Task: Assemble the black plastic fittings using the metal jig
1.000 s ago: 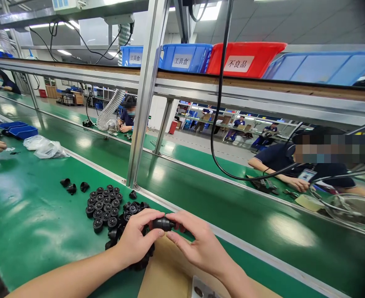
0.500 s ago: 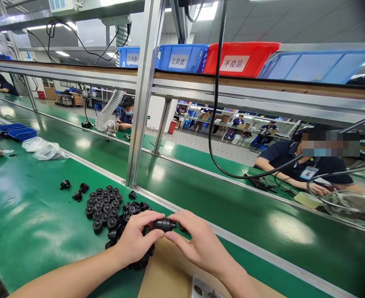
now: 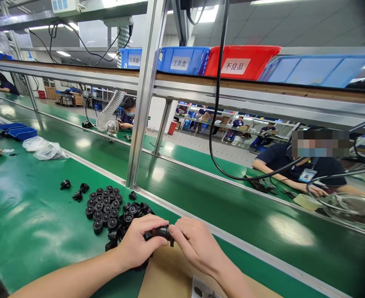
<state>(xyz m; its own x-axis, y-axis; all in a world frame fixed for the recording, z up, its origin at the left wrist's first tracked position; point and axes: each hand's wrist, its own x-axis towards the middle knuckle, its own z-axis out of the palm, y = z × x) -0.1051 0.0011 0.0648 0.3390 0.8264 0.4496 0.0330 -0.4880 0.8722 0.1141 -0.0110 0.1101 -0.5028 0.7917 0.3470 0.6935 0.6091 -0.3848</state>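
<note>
My left hand (image 3: pixel 140 240) grips a black cylindrical part (image 3: pixel 163 232) between thumb and fingers. A dark reddish band shows on it near the left fingers. My right hand (image 3: pixel 195 244) closes over the part's right end, its thumb pressed against it and its fingers curled behind. A small black tip points down below the right thumb. Just left of the hands lies a crowd of round black plastic parts (image 3: pixel 106 208), some in neat rows and others heaped, partly hidden by my left hand. Below the hands is a tan board (image 3: pixel 166 273).
A metal plate with holes (image 3: pixel 199 289) lies on the board. Beyond the table's metal rail runs a green belt (image 3: pixel 226 198). Farther left are plastic bags (image 3: pixel 47 150) and blue trays (image 3: pixel 21 131). A metal post (image 3: pixel 140 103) rises ahead, and a black cable (image 3: pixel 215 124) hangs down. Co-workers sit opposite.
The black part has turned so its tip points down instead of right. My right hand has shifted from pinching its end to wrapping over it. Both hands are slightly lower.
</note>
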